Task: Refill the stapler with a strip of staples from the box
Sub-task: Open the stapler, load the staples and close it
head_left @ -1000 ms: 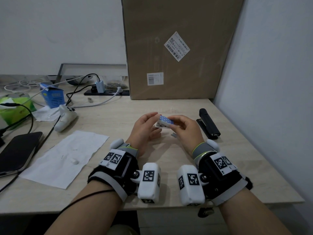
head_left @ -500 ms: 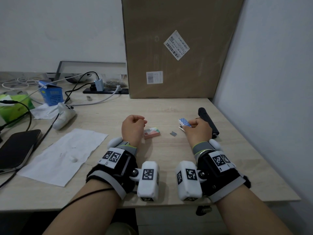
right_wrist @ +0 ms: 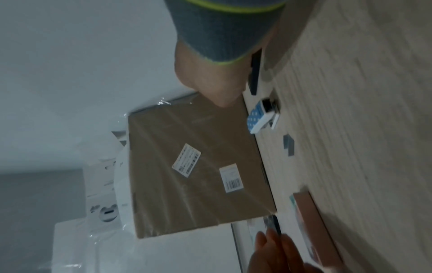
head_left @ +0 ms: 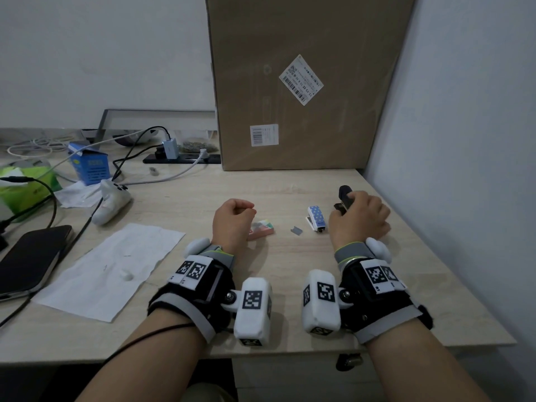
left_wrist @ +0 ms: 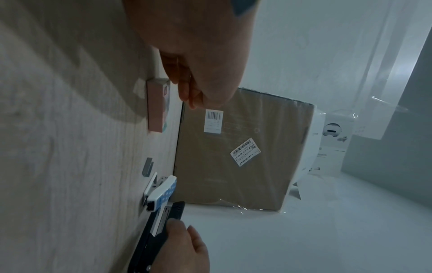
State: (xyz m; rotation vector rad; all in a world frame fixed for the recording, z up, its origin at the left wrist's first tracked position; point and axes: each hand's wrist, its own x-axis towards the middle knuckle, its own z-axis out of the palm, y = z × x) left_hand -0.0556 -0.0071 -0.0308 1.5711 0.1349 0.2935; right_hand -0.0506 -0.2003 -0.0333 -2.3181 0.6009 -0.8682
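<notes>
Right now the black stapler (head_left: 344, 198) lies near the table's right edge, toward the far right corner, with the right hand (head_left: 358, 220) on top of it, fingers curled round its body. From the left wrist view the stapler's (left_wrist: 163, 221) top looks raised, showing a pale metal channel inside, with the fingertips (left_wrist: 177, 230) on its upper arm.

Just left of that hand sits a small blue-and-white dotted stapler (head_left: 316, 219), flat on the table, not touched. Left again, a short grey strip of staples (head_left: 296, 230) lies loose on the wood, apart from everything.

Next left, the pink staple box (head_left: 262, 229) rests on the table, just beside the left hand (head_left: 232, 220). That hand is a loose fist, knuckles up, holding nothing visible; whether it touches the box I cannot tell.

Along the back edge a tall cardboard carton (head_left: 301, 82) stands upright against the wall. Toward the left edge: a white sheet of paper (head_left: 110, 271), a dark phone (head_left: 29, 256), a blue box (head_left: 90, 165), a white controller (head_left: 111, 204), black cables (head_left: 127, 158), a power strip (head_left: 181, 159).
</notes>
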